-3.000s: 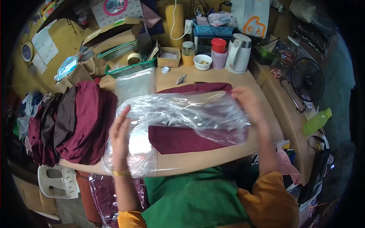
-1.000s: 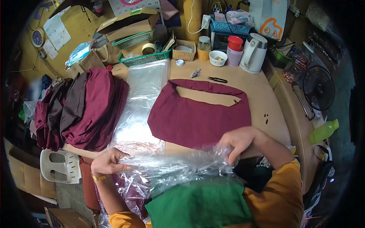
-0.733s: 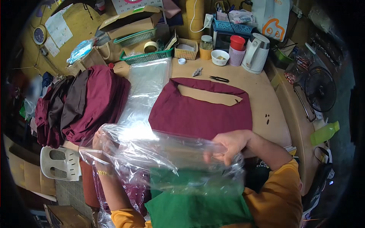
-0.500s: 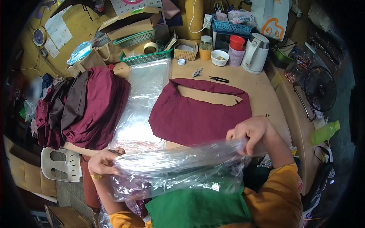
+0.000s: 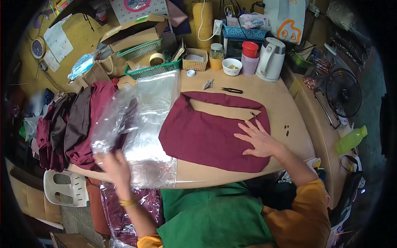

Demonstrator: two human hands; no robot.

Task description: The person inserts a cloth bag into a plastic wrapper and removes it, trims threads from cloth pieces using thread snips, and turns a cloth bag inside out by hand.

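My right hand [image 5: 259, 139] lies spread and flat on the right side of a maroon cloth piece [image 5: 206, 138], shaped like a bag with an opening along its top. My left hand [image 5: 112, 167] is smeared by motion at the lower end of a crumpled clear plastic bag [image 5: 112, 120]. That bag is draped against the stacked maroon and dark cloth [image 5: 87, 124]; whether my left fingers grip it I cannot tell. A stack of flat clear plastic bags [image 5: 155, 107] lies between the pile and the maroon piece.
Thread snips [image 5: 232, 90] and a small white lid [image 5: 190, 73] lie behind the cloth. Along the back stand a green basket [image 5: 155, 70], a jar [image 5: 216, 56], a bowl [image 5: 232, 66] and a kettle [image 5: 271, 60]. Plastic-wrapped maroon cloth [image 5: 132, 211] sits below the table edge.
The clear plastic bag stretched between both hands has gone left to the cloth pile. My right hand has let go of it and now rests on the maroon piece.
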